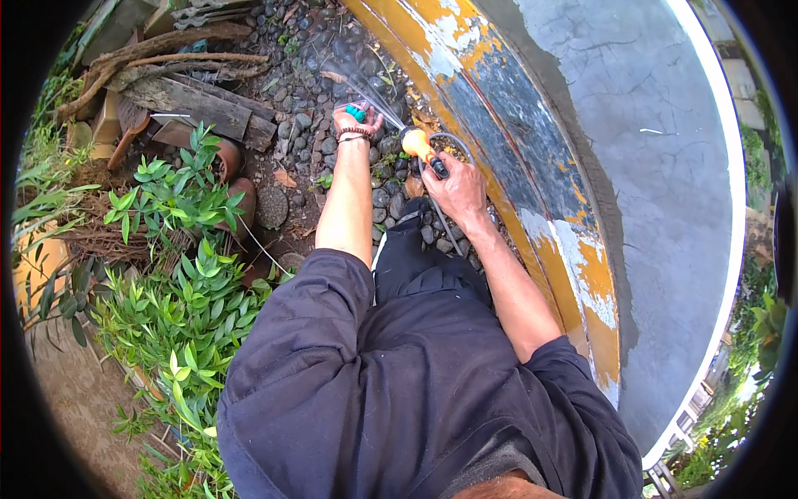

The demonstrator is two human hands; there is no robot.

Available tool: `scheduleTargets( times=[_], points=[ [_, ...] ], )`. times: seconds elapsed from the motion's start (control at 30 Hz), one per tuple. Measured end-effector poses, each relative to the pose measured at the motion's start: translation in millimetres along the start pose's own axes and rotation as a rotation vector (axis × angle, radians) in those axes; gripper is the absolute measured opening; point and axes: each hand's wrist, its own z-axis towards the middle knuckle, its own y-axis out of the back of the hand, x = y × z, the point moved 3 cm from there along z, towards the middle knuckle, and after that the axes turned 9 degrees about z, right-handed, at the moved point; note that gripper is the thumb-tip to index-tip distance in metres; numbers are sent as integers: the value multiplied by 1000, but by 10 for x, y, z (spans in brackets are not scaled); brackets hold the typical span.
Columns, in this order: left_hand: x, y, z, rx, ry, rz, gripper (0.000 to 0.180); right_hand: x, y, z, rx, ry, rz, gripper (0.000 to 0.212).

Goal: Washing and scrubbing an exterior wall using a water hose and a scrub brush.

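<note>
My right hand [457, 190] is wrapped round the black handle of an orange and yellow hose spray nozzle [415, 142]. From its black head a fan of water [378, 101] shoots up and to the left. My left hand [363, 122], with a beaded bracelet at the wrist, is just left of the nozzle with its palm turned up. It holds a small teal object [356, 112] whose kind I cannot make out. The spray passes right beside that hand. A thin grey hose [460, 143] loops behind my right hand and runs down beside my leg.
Dark pebbles [303, 125] and dry leaves cover the ground. A curved wall with peeling yellow paint [573, 258] and a grey top [657, 191] bounds the right. Leafy plants [191, 308], clay pots [241, 202] and old timber [199, 104] crowd the left.
</note>
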Motion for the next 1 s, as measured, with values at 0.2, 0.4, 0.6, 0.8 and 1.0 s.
scheduleTargets(
  times=[0.2, 0.4, 0.6, 0.8, 1.0],
  points=[
    [32, 67, -29, -73, 34, -82, 36, 25, 26, 2, -25, 22, 1, 34],
    [-40, 132, 17, -46, -28, -18, 31, 28, 83, 21, -55, 25, 16, 34],
    [-37, 224, 24, -28, -44, 19, 29, 185, 295, 75, -185, 100, 119, 27],
    [86, 459, 9, -54, 15, 5, 33, 369, 540, 181, -237, 183, 139, 24],
    [162, 538, -1, -33, 46, 0, 43, 418, 613, 216, -312, 260, 202, 25]
  ],
)
